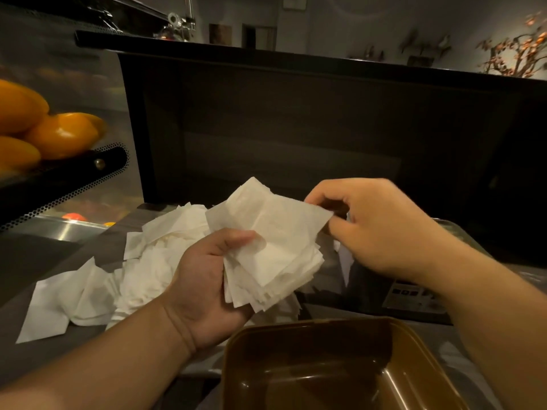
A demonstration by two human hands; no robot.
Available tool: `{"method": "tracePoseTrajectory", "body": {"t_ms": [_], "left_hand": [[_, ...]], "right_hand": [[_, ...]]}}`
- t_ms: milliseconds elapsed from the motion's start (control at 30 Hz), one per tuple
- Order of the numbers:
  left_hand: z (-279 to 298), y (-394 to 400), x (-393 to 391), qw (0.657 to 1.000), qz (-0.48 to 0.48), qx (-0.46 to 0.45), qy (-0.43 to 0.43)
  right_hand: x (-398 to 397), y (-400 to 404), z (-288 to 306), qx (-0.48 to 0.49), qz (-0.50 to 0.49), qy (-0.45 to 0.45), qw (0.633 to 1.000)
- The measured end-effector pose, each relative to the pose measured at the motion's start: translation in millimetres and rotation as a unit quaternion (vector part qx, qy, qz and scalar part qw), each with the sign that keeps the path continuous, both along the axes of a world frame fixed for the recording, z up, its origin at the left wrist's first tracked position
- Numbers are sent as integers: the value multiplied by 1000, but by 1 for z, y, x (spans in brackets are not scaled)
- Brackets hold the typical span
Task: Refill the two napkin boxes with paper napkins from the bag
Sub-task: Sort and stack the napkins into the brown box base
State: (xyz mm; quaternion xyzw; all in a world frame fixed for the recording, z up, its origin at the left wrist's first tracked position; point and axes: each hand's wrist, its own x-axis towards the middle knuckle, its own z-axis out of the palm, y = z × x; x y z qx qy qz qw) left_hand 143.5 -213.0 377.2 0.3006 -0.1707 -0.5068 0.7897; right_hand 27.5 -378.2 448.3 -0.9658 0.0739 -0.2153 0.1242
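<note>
My left hand (pixel 204 279) grips an uneven stack of white paper napkins (pixel 275 261) from below, thumb on top. My right hand (pixel 379 226) pinches the right corner of the top napkin (pixel 266 214) in that stack. Just below the hands, at the bottom of the view, stands a brown napkin box (pixel 393 335), open at the top, with no napkins visible inside. A loose heap of napkins (pixel 124 276) lies spread on the grey counter to the left. I see no bag and no second box.
A black perforated tray (pixel 68 179) with yellow-orange fruit (pixel 62 134) stands at the left. A tall dark counter wall (pixel 296 128) rises behind the hands. A dark device with buttons (pixel 414 294) sits under my right forearm.
</note>
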Motion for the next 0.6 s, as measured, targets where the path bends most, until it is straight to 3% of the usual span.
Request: {"method": "tracePoseTrajectory", "body": {"t_ms": [167, 300, 433, 533, 600], "left_hand": [[4, 0, -5, 1000, 5, -4, 21], [5, 0, -8, 1000, -3, 21, 5], [5, 0, -9, 1000, 1, 30, -7], [3, -1, -8, 1000, 4, 19, -3], [1, -2, -5, 1000, 20, 18, 6]], "right_hand": [[-3, -12, 3, 7, -30, -94, 995], [-7, -13, 6, 0, 5, -40, 999], [-4, -7, 3, -70, 51, -25, 996], [-8, -12, 9, 13, 36, -58, 998], [-10, -14, 17, 132, 4, -82, 988]]}}
